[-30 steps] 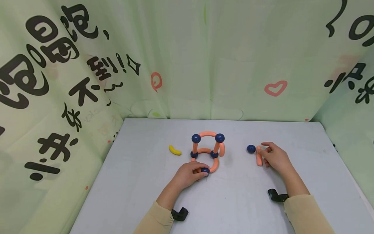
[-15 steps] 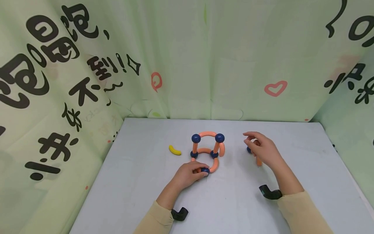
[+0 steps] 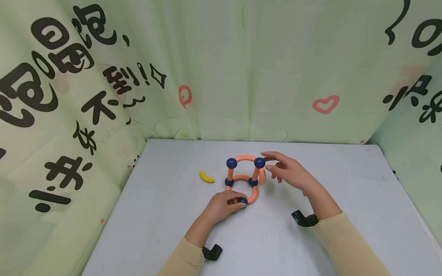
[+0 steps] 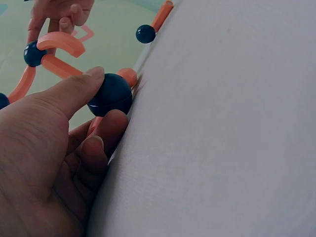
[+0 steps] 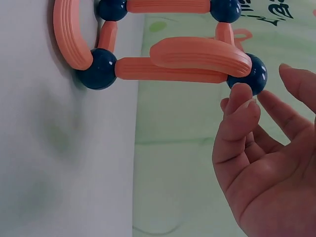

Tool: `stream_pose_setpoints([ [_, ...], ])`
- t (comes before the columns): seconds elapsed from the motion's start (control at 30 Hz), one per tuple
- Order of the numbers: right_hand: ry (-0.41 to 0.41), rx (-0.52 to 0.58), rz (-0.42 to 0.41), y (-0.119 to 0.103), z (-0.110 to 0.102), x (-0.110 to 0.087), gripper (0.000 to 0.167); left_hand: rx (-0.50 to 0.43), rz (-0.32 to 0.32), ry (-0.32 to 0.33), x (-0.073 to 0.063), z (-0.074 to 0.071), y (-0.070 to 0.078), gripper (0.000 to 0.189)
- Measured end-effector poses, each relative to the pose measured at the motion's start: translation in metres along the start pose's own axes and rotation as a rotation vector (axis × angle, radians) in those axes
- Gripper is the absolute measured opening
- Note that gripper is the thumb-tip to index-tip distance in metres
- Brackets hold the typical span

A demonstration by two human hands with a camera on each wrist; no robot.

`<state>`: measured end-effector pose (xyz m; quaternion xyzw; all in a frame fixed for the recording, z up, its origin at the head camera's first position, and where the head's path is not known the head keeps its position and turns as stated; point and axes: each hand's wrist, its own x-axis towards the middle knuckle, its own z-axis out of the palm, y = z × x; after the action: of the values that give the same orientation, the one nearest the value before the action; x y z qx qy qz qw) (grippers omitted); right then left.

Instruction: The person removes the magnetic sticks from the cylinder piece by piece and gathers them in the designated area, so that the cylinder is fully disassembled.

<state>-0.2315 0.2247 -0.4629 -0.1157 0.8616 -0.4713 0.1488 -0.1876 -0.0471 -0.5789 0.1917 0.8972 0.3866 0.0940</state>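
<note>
A frame of orange magnetic rods [image 3: 245,157] joined by navy balls stands mid-table. My left hand [image 3: 221,205] pinches its front lower ball [image 4: 112,95] between thumb and fingers, low against the table. Beside the frame's upper right ball [image 3: 259,162] is my right hand [image 3: 289,170], empty, its fingers parted. In the right wrist view, those fingertips reach right at that ball [image 5: 254,74], the thumb standing apart. From the same ball hangs a curved orange rod [image 5: 197,52], its other end free.
Left of the frame lies a yellow curved piece [image 3: 206,177] on the white table [image 3: 165,222]. A loose navy ball [image 4: 145,33] with an orange rod [image 4: 163,15] lies to the right, mostly hidden by the right hand in the head view. A printed curtain [image 3: 221,76] closes off the back.
My right hand has left the loose rod and ball on the right and moved left to the frame's upper right ball. The left hand has stayed on its ball.
</note>
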Motion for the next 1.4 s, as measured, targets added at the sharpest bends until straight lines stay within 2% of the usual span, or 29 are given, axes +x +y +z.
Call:
stream_pose_setpoints([
  [0.2,-0.061,0.022,-0.051,-0.004,0.005,0.013,0.046,0.005,-0.004,-0.002,0.000,-0.001,0.000,0.027],
  [0.47,-0.098,0.056,-0.043,-0.001,0.007,0.018,0.039,0.015,-0.018,-0.024,-0.001,-0.001,0.001,0.033],
  [1.0,-0.011,0.097,-0.019,0.003,0.013,0.015,0.041,0.035,0.035,-0.022,-0.002,-0.004,0.002,0.032],
  [1.2,0.033,0.166,0.029,0.005,0.019,0.007,0.042,0.053,0.065,-0.052,-0.002,-0.007,0.002,0.035],
  [1.4,0.051,0.247,0.032,0.007,0.027,0.000,0.046,0.082,0.074,-0.051,-0.002,-0.010,0.001,0.035],
])
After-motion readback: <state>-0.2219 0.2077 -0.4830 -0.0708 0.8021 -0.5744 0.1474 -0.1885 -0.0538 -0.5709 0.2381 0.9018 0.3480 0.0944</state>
